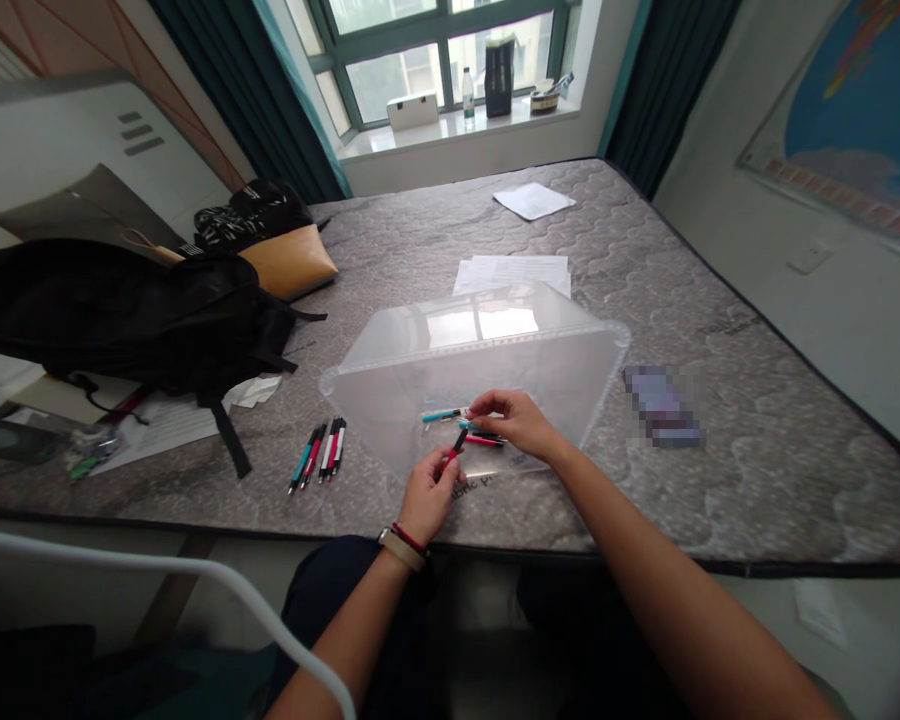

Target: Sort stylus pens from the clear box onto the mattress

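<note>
My left hand (426,497) is closed around a red pen (454,452) with a black end that points up and away from me. Just beyond it, the fingers of my right hand (516,422) are pinched together above that black end; what they hold, if anything, is too small to make out. Both hands are at the mouth of a clear plastic box (420,385) lying on its side. Inside lie a teal pen (440,415) and a red pen (486,441), with other pieces partly covered by my right hand. Several pens (321,452) rest in a row left of the box.
A black backpack (142,320) and a tan pouch (289,262) occupy the left side of the mattress (720,480). Paper sheets (514,270) lie behind the box. To its right is a blurred phone (660,405). A white curved tube (217,572) crosses the lower left.
</note>
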Demonstrator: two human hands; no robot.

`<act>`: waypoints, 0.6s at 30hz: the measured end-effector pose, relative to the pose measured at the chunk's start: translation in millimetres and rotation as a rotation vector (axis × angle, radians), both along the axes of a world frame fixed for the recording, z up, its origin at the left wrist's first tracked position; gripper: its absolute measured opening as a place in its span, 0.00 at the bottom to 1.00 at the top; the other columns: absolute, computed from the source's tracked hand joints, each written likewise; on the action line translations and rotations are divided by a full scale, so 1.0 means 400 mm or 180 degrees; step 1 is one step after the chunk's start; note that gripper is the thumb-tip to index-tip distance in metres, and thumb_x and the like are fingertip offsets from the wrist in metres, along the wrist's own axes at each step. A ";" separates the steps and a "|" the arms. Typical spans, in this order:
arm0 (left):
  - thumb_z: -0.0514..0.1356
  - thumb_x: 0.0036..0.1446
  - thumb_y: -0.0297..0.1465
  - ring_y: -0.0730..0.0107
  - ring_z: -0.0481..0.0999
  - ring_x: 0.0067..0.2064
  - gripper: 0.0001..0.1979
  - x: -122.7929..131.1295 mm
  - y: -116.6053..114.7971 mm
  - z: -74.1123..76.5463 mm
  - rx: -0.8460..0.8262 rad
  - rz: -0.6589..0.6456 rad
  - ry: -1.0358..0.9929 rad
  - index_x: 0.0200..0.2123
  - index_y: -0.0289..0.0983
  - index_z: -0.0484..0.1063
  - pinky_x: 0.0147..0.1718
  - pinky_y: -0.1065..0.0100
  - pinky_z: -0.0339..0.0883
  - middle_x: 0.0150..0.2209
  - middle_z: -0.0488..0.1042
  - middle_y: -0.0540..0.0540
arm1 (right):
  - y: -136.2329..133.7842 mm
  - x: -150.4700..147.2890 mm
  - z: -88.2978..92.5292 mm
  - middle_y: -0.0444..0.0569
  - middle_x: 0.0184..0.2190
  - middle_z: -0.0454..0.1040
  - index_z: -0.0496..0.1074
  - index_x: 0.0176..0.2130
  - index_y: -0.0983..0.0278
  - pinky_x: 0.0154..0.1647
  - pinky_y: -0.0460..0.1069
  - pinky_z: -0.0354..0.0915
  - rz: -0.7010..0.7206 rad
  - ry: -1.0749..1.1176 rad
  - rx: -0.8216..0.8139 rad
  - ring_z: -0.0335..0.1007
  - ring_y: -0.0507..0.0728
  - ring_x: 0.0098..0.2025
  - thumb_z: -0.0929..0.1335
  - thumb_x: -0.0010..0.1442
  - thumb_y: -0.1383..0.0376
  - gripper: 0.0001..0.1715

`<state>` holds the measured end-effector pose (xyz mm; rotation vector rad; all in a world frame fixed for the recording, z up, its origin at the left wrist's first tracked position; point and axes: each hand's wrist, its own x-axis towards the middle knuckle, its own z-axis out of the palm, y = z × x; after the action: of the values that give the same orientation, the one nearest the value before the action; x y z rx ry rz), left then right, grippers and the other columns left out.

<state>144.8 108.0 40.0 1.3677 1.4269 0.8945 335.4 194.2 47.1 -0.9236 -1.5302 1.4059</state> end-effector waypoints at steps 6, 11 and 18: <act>0.57 0.59 0.39 0.68 0.73 0.32 0.18 0.000 -0.004 -0.002 0.0015 -0.0094 0.0065 0.47 0.35 0.74 0.36 0.69 0.64 0.28 0.76 0.48 | -0.005 0.000 -0.001 0.49 0.35 0.79 0.75 0.36 0.65 0.45 0.53 0.68 0.0330 0.0078 -0.0153 0.74 0.56 0.39 0.74 0.50 0.57 0.17; 0.56 0.60 0.40 0.68 0.73 0.32 0.19 0.000 -0.005 -0.001 0.0003 -0.0111 0.0071 0.48 0.35 0.74 0.36 0.69 0.64 0.28 0.76 0.48 | -0.006 -0.009 -0.011 0.48 0.34 0.79 0.75 0.36 0.64 0.43 0.51 0.67 0.0210 0.0124 -0.0282 0.74 0.55 0.37 0.75 0.50 0.55 0.18; 0.58 0.58 0.42 0.69 0.72 0.30 0.20 0.008 -0.010 0.011 -0.0086 -0.0052 -0.0162 0.47 0.36 0.74 0.33 0.69 0.64 0.27 0.75 0.48 | -0.005 -0.016 -0.018 0.46 0.30 0.77 0.76 0.38 0.64 0.36 0.49 0.66 0.0166 0.0115 -0.0414 0.72 0.53 0.32 0.74 0.50 0.54 0.20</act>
<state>148.1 104.2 44.3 1.3258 1.3828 0.8905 329.0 192.1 39.7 -0.9367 -1.4589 1.5663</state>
